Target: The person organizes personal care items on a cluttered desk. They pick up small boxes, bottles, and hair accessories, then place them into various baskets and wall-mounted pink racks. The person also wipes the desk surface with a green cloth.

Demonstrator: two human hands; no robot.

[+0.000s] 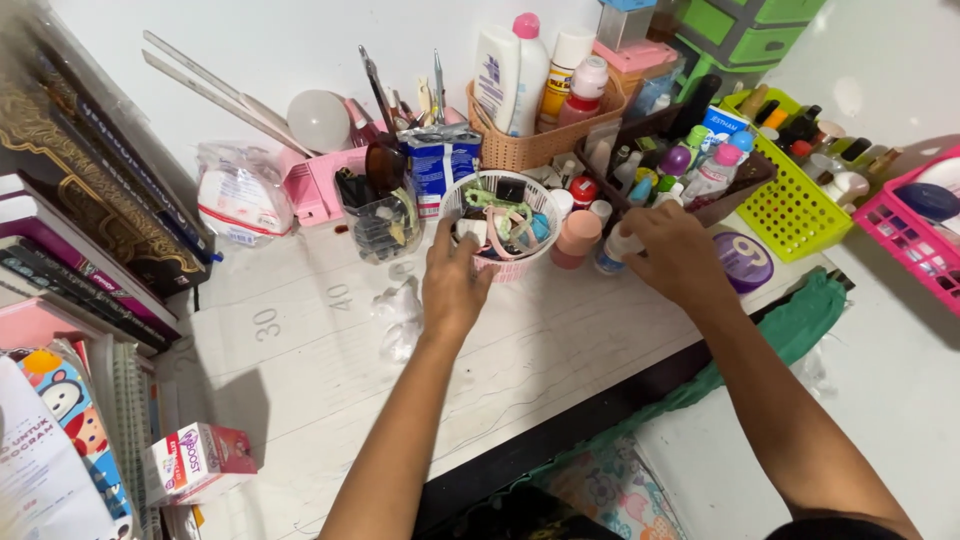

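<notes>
Both arms reach out: left hand (pixel 455 280) grips cluttered white basket (pixel 500 262), right hand (pixel 675 250) clasps small bottle (pixel 612 250).

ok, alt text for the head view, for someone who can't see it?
Seen from above, the left hand grips the rim of a small white round basket of odds and ends while the right hand holds a small white bottle beside it. Around them, a white table crowded with toiletry baskets, with stacked books at left.
</notes>
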